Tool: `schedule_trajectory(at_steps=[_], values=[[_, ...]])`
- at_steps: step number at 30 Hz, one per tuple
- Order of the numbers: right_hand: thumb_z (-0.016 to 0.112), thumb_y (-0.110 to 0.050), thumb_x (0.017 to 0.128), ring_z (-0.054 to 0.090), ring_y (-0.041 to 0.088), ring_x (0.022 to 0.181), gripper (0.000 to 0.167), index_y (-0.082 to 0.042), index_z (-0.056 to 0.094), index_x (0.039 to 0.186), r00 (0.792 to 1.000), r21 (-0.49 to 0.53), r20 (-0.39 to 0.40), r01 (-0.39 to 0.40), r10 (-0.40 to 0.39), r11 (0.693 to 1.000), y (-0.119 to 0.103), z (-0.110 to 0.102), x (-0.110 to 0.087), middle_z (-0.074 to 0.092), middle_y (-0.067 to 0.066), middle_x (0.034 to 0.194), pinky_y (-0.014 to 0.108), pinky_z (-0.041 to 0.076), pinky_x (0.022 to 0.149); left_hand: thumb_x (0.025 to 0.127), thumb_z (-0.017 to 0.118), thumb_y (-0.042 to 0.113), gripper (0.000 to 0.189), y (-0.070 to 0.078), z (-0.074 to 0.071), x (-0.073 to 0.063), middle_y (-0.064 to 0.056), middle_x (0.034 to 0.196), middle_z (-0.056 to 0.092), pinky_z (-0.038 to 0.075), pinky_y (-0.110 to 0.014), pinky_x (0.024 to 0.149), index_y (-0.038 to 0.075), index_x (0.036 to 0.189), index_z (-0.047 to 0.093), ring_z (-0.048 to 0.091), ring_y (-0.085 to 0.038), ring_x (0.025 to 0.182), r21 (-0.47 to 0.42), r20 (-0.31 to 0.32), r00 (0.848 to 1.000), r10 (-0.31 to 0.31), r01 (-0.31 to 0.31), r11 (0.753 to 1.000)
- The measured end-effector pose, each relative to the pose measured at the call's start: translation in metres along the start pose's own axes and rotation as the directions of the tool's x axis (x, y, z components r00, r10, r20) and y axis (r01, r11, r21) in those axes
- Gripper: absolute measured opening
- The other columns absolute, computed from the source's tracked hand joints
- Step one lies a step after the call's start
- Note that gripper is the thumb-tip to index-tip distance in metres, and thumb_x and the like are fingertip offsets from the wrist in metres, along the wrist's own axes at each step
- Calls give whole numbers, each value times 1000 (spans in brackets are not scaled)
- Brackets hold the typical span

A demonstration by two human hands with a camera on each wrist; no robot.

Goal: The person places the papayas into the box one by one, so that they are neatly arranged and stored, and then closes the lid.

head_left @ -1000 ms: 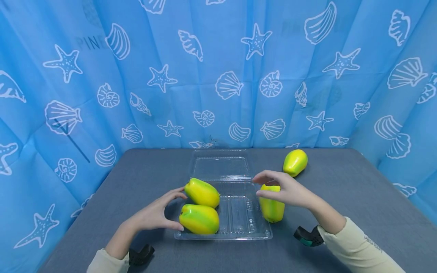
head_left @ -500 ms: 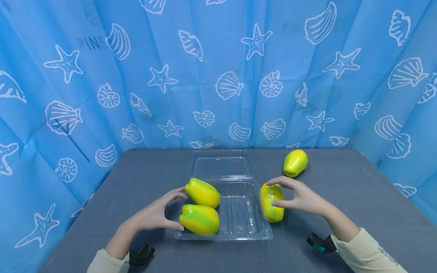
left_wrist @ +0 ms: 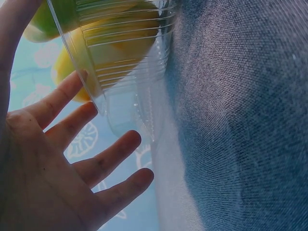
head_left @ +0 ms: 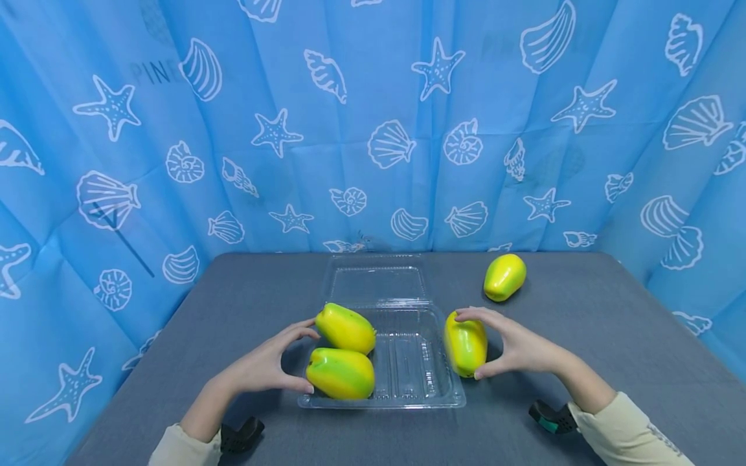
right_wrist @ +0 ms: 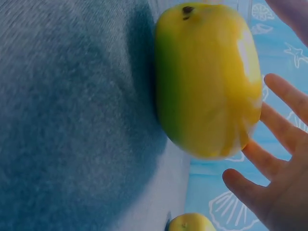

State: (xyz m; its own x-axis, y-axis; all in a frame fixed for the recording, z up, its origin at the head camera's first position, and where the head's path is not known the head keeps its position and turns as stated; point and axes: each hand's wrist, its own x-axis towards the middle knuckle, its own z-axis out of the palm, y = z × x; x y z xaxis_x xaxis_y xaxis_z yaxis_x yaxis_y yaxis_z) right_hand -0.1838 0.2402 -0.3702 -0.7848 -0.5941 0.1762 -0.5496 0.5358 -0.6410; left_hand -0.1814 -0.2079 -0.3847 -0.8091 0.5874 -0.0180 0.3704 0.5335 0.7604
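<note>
Two yellow-green papayas, a rear one [head_left: 345, 328] and a front one [head_left: 340, 373], lie in the left half of a clear plastic clamshell box [head_left: 402, 404]. My left hand [head_left: 262, 362] is at the box's left side, thumb by the front papaya and fingers at the rear one. In the left wrist view its fingers are spread, two fingertips right at the rim. A third papaya [head_left: 466, 349] lies just outside the box's right wall. My right hand [head_left: 519, 346] reaches around it with thumb and fingers apart; in the right wrist view the fingers are extended, fingertips at its side.
A fourth papaya [head_left: 504, 277] lies at the back right of the grey cloth-covered table [head_left: 256, 291]. The box's lid [head_left: 377, 283] is folded back flat behind it. A blue curtain with shell prints [head_left: 373, 129] hangs beyond the table. Each wrist wears a black device [head_left: 550, 416].
My right hand has drawn back to the right from above the papaya, its thumb spreading down to the near end. That papaya has rolled slightly. My left hand has stayed in place.
</note>
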Motion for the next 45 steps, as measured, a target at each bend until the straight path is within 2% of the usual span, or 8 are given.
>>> schedule_trajectory(at_steps=[2,7,11,17,27,36,45], values=[[83,-29,66,34,3,128,79,-12,45,133,1000,-1,7,-4,4,1000,1,0,0,42,15,141,68,33,98,74,77,33,67,0,0,0,-11,155,21,26,-70,102,16,131,45,28,-40,138,1,0,1000,-4,4,1000],[85,-27,63,35,32,128,83,-10,45,133,1000,-51,10,-5,6,999,2,0,-1,37,19,142,67,34,96,74,77,34,67,0,0,0,-11,155,21,26,-70,102,17,131,45,27,-40,138,3,-1,1000,-9,9,1000],[86,-23,61,33,43,127,85,-10,44,134,1000,-97,5,-17,18,995,5,1,0,34,21,143,67,36,95,74,77,34,67,0,0,0,-11,155,21,26,-70,102,16,131,45,27,-40,138,8,-2,1000,-7,7,1000],[87,-18,60,33,43,128,85,-14,44,134,997,-161,-20,-80,78,984,10,2,4,34,20,142,65,38,96,74,77,35,67,-1,0,0,-11,155,21,27,-70,102,15,131,45,28,-40,138,9,-1,1000,-8,8,1000],[82,-4,64,42,36,122,74,-10,45,128,992,-228,-109,-92,69,969,17,6,10,43,15,132,61,41,96,74,77,34,69,2,-1,0,-11,155,21,26,-71,102,13,131,45,27,-41,138,2,2,1000,-17,17,1000],[82,-5,63,47,32,117,71,-10,47,125,986,-233,-152,-104,70,967,17,5,10,48,13,127,58,44,95,74,77,34,69,1,0,0,-12,155,21,26,-71,101,13,132,45,27,-41,138,8,3,1000,-9,9,1000],[84,-8,62,48,34,115,72,-10,48,125,983,-228,-176,-94,53,969,16,1,7,50,14,124,60,43,94,75,77,34,68,1,0,0,-11,155,21,26,-70,102,14,131,45,27,-41,138,6,3,1000,-13,13,1000]])
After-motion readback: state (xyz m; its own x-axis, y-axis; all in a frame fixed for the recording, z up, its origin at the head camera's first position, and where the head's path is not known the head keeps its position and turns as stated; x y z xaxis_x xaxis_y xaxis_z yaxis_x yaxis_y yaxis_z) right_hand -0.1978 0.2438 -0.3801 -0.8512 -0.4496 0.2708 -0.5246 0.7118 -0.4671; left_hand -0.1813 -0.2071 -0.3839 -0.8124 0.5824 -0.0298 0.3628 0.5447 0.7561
